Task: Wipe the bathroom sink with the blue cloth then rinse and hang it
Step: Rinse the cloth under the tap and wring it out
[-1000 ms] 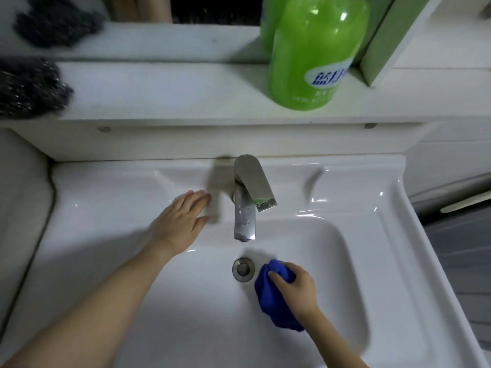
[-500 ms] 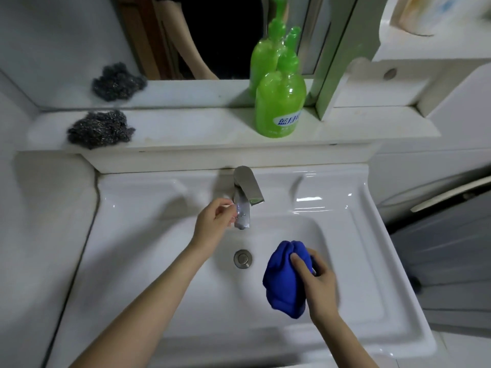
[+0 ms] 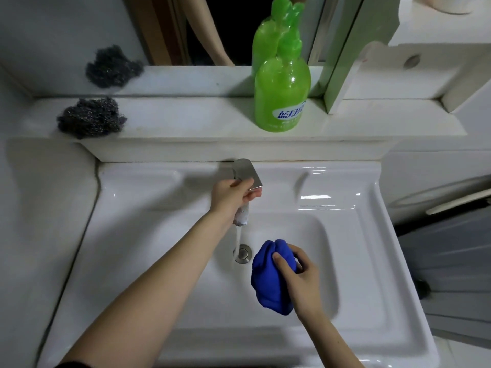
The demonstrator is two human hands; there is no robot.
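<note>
finds the left hand (image 3: pixel 233 197) wrapped over the faucet lever (image 3: pixel 248 172), fingers on top and thumb beneath, gripping it. notes a thin water stream (image 3: pixel 238 236) falling from the spout (image 3: pixel 241 217) onto the drain (image 3: pixel 242 254). finds the right hand (image 3: pixel 303 281) closed round the blue cloth (image 3: pixel 268 280), bunched into a wad, thumb pressed across its front, fingers behind. places the cloth inside the basin of the sink (image 3: pixel 372 261), just right of the drain; cannot tell whether touching the basin floor. records the long axis of the wad running near to far, rounded top end toward the faucet, lower end toward the front rim. judges the wiping done and the rinse step just opening. marks the deciding relation: stream to the left of the cloth and slightly farther back, near but apart. calls for a short leftward carry by the right hand, the nearer one, to bring the top of the wad under the flow. flags likely splash from too quick an entry. logs a green bottle (image 3: pixel 281 94) and a steel scourer (image 3: pixel 90 116) on the shelf (image 3: pixel 186 120) behind the sink. sees no hanging place in view.
</note>
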